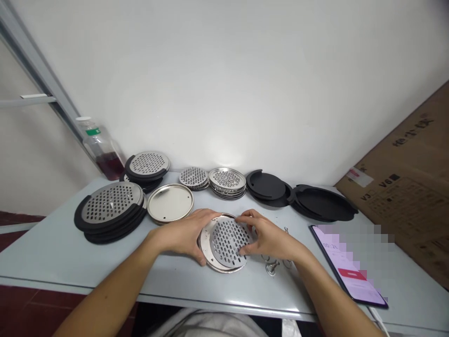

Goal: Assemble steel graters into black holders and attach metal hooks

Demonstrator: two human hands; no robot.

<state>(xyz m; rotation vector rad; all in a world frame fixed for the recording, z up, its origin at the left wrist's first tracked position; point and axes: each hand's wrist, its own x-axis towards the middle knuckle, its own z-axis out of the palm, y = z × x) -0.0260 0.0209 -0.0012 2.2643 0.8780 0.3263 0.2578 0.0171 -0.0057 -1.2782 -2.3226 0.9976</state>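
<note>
A round grater disc, grey with rows of holes, lies within a shallow silver metal tray, shifted toward its right side. My left hand is curved round the tray's left edge, thumb at the near side and fingers at the far side. With my right hand I grip the grater disc's right side, thumb on its surface and fingers at its far edge. Just beneath my right wrist lie several small metal rings with clasps. Farther left is a stack of empty-faced silver trays.
Behind my hands stand stacks of grater discs and rimmed grater plates. Black round holders and larger black ones sit at right. Assembled graters, a bottle, a phone and a cardboard box flank the table.
</note>
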